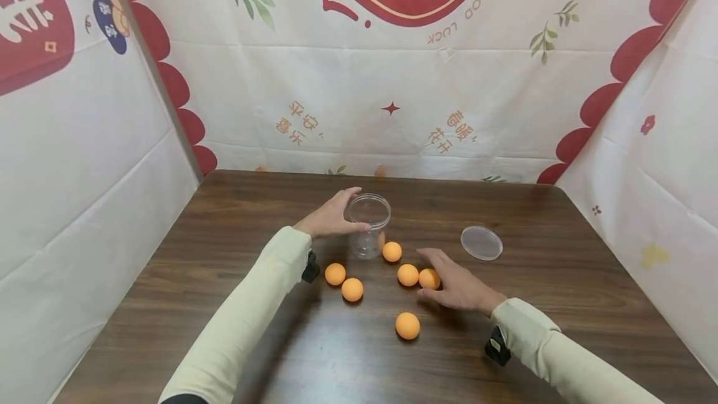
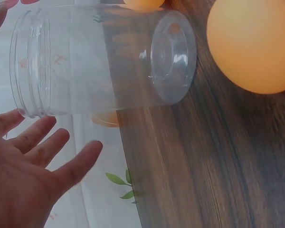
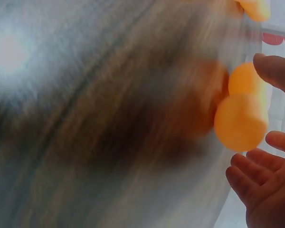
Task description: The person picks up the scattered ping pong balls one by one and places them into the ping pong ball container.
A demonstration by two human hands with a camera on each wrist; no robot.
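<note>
A clear plastic jar (image 1: 368, 229) stands upright and uncovered on the table. My left hand (image 1: 335, 216) is at its upper part, thumb on the near side and fingers by the far side. In the left wrist view those fingers (image 2: 52, 154) are spread, with tips right at the threaded rim of the jar (image 2: 104, 61). My right hand (image 1: 457, 282) reaches with parted thumb and fingers around an orange ball (image 1: 429, 279). Another orange ball (image 1: 407, 275) sits beside that one. In the right wrist view the nearer ball (image 3: 241, 122) lies between thumb and fingers.
One orange ball (image 1: 392, 252) is close to the jar's base. Two more, a ball (image 1: 335, 274) and its neighbour (image 1: 352, 290), lie front left; a single ball (image 1: 407, 326) is nearer me. A round clear lid (image 1: 481, 243) lies flat at right. Printed cloth (image 1: 359, 80) hangs behind the table.
</note>
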